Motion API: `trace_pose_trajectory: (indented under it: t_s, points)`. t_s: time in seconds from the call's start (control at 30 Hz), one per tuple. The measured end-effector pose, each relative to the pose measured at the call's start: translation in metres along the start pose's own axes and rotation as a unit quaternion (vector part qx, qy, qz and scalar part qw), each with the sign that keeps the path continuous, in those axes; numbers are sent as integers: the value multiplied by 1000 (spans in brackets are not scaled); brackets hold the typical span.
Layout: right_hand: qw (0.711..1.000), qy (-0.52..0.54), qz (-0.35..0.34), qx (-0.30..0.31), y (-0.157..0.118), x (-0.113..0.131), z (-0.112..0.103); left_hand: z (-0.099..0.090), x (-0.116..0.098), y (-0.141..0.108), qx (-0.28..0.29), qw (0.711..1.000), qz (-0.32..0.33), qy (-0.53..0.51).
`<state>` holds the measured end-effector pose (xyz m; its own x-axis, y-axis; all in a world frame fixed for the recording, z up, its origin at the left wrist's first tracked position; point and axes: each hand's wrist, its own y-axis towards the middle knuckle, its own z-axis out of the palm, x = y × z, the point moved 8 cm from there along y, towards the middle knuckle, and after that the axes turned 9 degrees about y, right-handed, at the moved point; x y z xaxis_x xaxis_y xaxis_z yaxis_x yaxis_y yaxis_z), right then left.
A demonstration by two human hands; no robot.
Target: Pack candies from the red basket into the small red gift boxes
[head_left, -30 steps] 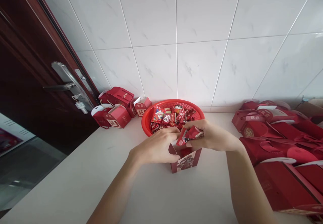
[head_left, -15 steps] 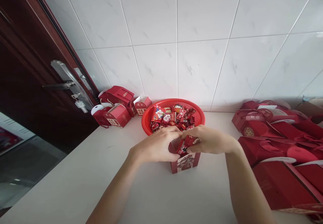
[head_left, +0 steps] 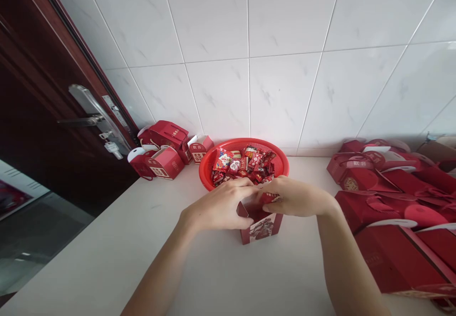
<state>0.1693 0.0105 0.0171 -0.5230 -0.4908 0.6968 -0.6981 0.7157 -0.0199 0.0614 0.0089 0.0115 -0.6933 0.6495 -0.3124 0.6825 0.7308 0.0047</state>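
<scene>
A small red gift box (head_left: pixel 262 230) with a printed picture on its front stands upright on the white table, its top open. My left hand (head_left: pixel 221 205) grips the box's left side, thumb at the front edge and fingers over the back. Above the opening, my right hand (head_left: pixel 295 197) is closed on a red candy packet (head_left: pixel 270 197); its fingers partly cover the packet. Just behind the hands sits a round red plastic basket (head_left: pixel 205 171) of wrapped candies (head_left: pixel 235 165). Whatever lies at the bottom of the box is hidden.
Several red gift boxes (head_left: pixel 167 162) stand at the back left, near a dark door with a handle (head_left: pixel 101 119) and keys. Many more red boxes (head_left: pixel 402 254) crowd the table's right side. A white tiled wall (head_left: pixel 285 102) runs along the back.
A red candy packet that was at the box's opening beneath my right fingers has dropped from sight into the box. Another packet still shows in my right hand. Both hands have hardly moved.
</scene>
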Motion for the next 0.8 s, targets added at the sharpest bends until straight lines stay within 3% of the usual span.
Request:
trace_pose_trajectory:
  t_s: [0.13,0.27,0.5,0.6,0.7,0.8]
  points:
    - [995,76,-1,-57,-2,-2,-12,0,2,0,-6,1000,-1,-2]
    - [970,204,-6,-134,-7,-1,-25,0,-2,1,-18,999,30,9]
    - [929,343,-45,-132,-15,6,-27,-5,-26,-8,-49,993,82,71]
    - [930,321,-67,-168,-23,9,-34,-8,-36,-16,-87,986,99,106]
    - [941,223,-124,-224,-37,21,-48,-5,-39,-16,-97,983,106,112]
    - [959,143,-156,-188,-42,31,-44,2,-35,-9,-72,988,99,89]
